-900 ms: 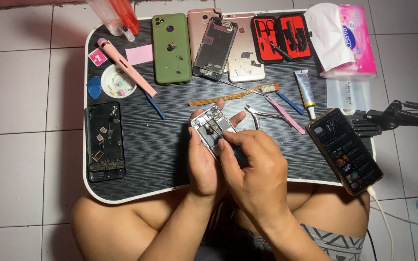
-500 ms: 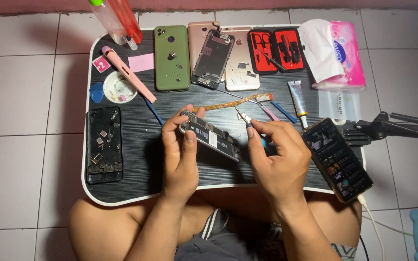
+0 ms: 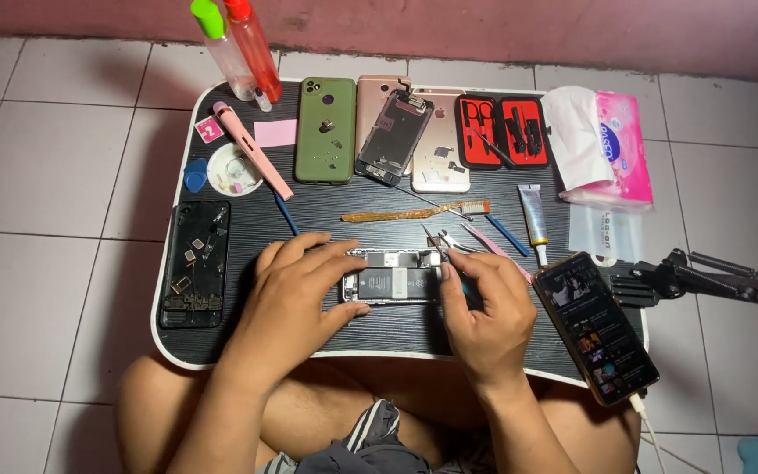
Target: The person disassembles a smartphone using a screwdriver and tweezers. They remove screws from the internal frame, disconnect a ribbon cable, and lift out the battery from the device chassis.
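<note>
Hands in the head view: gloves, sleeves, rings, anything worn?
Both bare. The left hand and right hand show no gloves, rings, watch or straps. Both forearms are uncovered to the frame edge, no sleeves. The only clothing in view is striped fabric at the lap.

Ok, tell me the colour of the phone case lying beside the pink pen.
Olive green, clearest in the head view: the phone case lies near the table's far edge.

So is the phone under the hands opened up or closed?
Opened up. The phone lies flat on the lap table with battery and internals exposed; left hand steadies it, right hand works its end.
</note>
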